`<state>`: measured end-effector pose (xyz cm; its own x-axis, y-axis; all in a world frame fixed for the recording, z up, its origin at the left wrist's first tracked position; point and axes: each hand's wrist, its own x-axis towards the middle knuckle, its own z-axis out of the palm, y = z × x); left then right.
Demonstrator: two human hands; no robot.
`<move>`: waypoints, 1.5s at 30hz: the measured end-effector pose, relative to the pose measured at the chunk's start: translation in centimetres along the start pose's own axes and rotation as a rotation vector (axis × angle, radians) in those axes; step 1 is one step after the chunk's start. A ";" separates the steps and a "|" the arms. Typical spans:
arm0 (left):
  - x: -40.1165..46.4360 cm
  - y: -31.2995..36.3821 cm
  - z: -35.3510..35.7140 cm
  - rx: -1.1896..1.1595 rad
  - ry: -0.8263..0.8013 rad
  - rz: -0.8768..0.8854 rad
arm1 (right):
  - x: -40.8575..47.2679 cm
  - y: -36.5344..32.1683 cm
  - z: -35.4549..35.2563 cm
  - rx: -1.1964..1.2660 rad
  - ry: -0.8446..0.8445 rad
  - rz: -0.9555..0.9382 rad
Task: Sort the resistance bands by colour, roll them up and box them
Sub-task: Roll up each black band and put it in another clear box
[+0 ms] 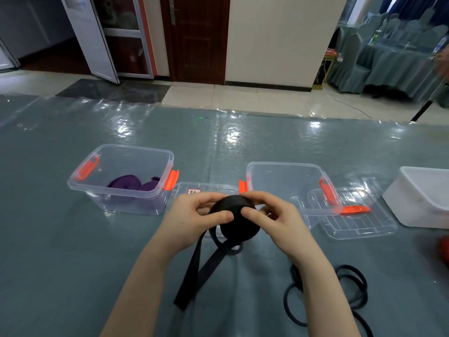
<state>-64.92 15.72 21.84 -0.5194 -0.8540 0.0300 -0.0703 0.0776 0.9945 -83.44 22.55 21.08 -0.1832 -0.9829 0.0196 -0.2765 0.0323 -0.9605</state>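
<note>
A partly rolled black resistance band (234,221) is held above the table between both hands. My left hand (194,215) pinches the roll from the left, and my right hand (272,215) grips it from the right. The band's loose tail hangs down toward me. Rolled purple bands (132,183) lie in the left clear box (121,193) with orange clips. A second clear box (291,188) stands at the right, with nothing visible inside. More black bands (349,288) lie loose on the table at the lower right.
Two clear lids (359,224) lie flat, one of them between the boxes with a label (194,191). A white tub (422,198) stands at the far right. The table (73,251) has a shiny grey-green cover. Something red (444,246) shows at the right edge.
</note>
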 end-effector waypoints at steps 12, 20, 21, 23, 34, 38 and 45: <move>0.3 -0.6 -0.3 -0.048 0.091 -0.009 | 0.1 -0.6 0.5 0.172 0.061 0.077; 0.1 0.3 -0.5 -0.017 0.034 0.033 | 0.4 -1.7 0.4 0.042 0.054 -0.062; 0.1 0.3 -0.6 -0.055 0.053 0.031 | 0.3 -1.8 0.6 0.112 0.085 -0.062; 0.1 0.3 -0.8 -0.086 0.098 0.034 | 0.2 -1.8 0.8 0.265 0.128 -0.032; -0.4 0.6 -0.9 0.149 0.052 0.113 | 0.3 -1.4 -0.3 -0.062 -0.094 -0.043; -0.3 0.2 -0.9 0.002 0.057 0.053 | 0.0 -1.2 0.4 0.057 -0.005 -0.046; -0.5 0.2 -1.4 -0.029 0.125 0.053 | -0.6 -0.3 1.7 0.270 -0.052 0.035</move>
<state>-63.49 15.50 22.14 -0.4118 -0.9065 0.0929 -0.0196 0.1108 0.9937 -81.66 22.80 20.89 -0.1377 -0.9902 -0.0220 -0.0083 0.0234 -0.9997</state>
